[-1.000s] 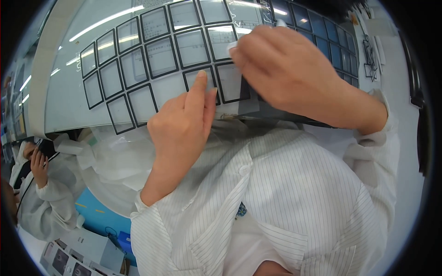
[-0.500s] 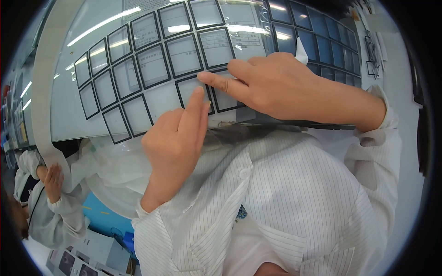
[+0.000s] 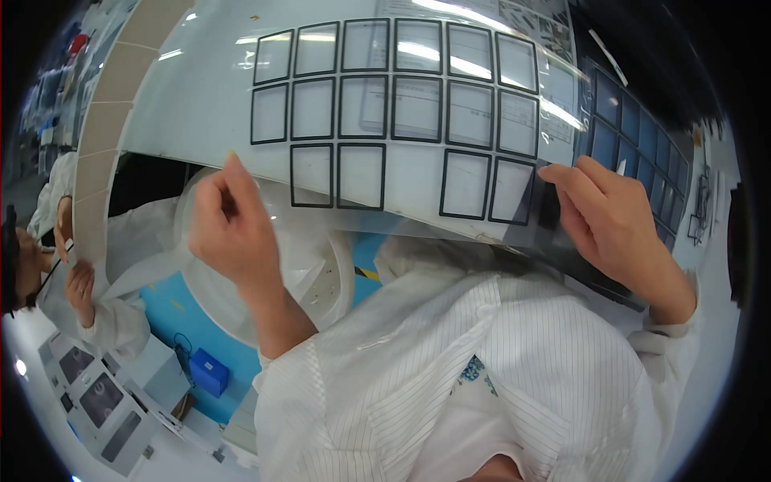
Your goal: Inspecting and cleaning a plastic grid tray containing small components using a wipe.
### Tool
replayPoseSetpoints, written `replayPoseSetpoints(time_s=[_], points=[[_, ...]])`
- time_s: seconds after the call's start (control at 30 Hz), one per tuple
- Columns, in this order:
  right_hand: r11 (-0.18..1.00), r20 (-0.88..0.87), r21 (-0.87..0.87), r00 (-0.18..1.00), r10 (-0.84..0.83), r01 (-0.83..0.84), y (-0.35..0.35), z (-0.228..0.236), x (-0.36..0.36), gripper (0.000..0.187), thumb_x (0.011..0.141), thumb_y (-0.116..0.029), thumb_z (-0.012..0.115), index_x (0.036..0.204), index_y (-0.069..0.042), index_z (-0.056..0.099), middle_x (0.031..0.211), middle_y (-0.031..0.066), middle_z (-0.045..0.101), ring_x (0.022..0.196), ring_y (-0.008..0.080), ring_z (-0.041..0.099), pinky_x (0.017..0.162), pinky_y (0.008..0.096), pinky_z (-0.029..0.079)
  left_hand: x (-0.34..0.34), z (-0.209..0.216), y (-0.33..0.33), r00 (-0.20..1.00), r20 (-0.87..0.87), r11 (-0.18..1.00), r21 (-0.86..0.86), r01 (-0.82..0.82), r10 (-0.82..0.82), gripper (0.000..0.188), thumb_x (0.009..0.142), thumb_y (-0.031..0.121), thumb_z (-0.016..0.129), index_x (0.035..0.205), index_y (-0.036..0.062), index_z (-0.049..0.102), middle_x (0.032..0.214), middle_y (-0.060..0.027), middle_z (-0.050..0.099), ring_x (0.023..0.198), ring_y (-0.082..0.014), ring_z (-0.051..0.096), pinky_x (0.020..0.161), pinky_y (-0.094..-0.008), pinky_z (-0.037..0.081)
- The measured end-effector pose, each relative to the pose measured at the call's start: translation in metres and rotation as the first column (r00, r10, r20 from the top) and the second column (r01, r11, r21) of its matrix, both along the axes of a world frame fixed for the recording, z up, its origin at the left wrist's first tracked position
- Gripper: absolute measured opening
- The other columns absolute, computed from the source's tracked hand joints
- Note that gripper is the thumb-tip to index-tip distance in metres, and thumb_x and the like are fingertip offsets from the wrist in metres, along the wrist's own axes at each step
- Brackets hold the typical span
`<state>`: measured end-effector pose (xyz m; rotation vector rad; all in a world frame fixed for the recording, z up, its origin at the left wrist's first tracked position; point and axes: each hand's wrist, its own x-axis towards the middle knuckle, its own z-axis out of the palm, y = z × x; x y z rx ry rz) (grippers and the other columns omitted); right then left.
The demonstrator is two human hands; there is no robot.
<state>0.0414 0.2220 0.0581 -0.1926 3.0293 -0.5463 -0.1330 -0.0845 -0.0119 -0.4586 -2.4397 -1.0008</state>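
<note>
A clear sheet (image 3: 414, 149) printed with rows of black-edged rectangles lies on the white tabletop. Its bottom row has a gap between two pairs of rectangles. My left hand (image 3: 233, 229) is off the sheet's left side, over the table's front edge, with its fingers curled into a pinch; whatever they hold, if anything, is hidden. At the sheet's lower right corner is my right hand (image 3: 606, 213), index finger and thumb bent together beside the last rectangle. I cannot make out what is between them.
A panel of dark blue rectangles (image 3: 630, 120) lies right of the sheet, a white strip (image 3: 608, 56) beyond it. Below the table's edge stands a round white tub (image 3: 241, 297). A blue box (image 3: 209, 372) is on the blue floor. Another person's hand (image 3: 80, 291) shows at left.
My hands have parted: the left moved left off the rectangles, the right moved to the sheet's right corner. The view has turned, so the sheet appears straighter and more of the floor shows.
</note>
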Motion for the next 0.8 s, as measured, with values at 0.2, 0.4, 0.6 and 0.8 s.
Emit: replayPoseSetpoints(time_s=[0.2, 0.4, 0.6, 0.8], points=[[0.995, -0.084, -0.097, 0.996, -0.018, 0.010, -0.001, -0.007, -0.008, 0.025, 0.078, 0.001, 0.076, 0.093, -0.002, 0.056, 0.087, 0.0113, 0.050, 0.068, 0.0267, 0.056, 0.056, 0.0338, 0.045, -0.013, -0.005, -0.037, 0.918, 0.336, 0.957, -0.260, -0.127, 0.213, 0.043, 0.097, 0.034, 0.067, 0.068, 0.0024, 0.059, 0.053, -0.0017, 0.050, 0.048, -0.0090, 0.044, 0.045, -0.0272, 0.033], [0.987, -0.067, -0.160, 0.997, -0.029, 0.018, -0.002, -0.005, -0.019, 0.028, 0.081, -0.001, 0.075, 0.083, -0.004, 0.047, 0.095, 0.0120, 0.052, 0.071, 0.0268, 0.055, 0.060, 0.0323, 0.046, -0.015, -0.004, -0.045, 0.636, 0.691, 0.898, 0.440, 0.009, -0.345, 0.035, 0.096, 0.024, 0.067, 0.069, 0.0039, 0.062, 0.055, -0.0001, 0.056, 0.051, -0.0063, 0.050, 0.046, -0.0231, 0.034], [0.917, -0.004, -0.396, 0.998, -0.062, 0.055, 0.014, -0.012, -0.022, 0.026, 0.086, 0.001, 0.067, 0.077, -0.006, 0.044, 0.080, 0.0044, 0.050, 0.065, 0.0151, 0.045, 0.058, 0.0283, 0.037, -0.002, 0.000, -0.068, 0.165, 0.791, 0.802, 0.548, 0.235, -0.589, 0.021, 0.093, 0.013, 0.069, 0.075, 0.0020, 0.065, 0.065, -0.0041, 0.065, 0.056, -0.0070, 0.057, 0.050, -0.0222, 0.041], [0.907, 0.069, -0.405, 0.993, -0.095, 0.115, 0.008, -0.015, -0.028, 0.029, 0.089, -0.011, 0.073, 0.080, -0.007, 0.046, 0.071, 0.0001, 0.042, 0.063, 0.0104, 0.036, 0.056, 0.0270, 0.030, -0.002, -0.009, -0.070, 0.148, 0.760, 0.766, 0.588, 0.259, -0.633, 0.018, 0.095, 0.016, 0.067, 0.083, 0.0024, 0.068, 0.070, -0.0057, 0.068, 0.059, -0.0089, 0.058, 0.055, -0.0230, 0.043]])
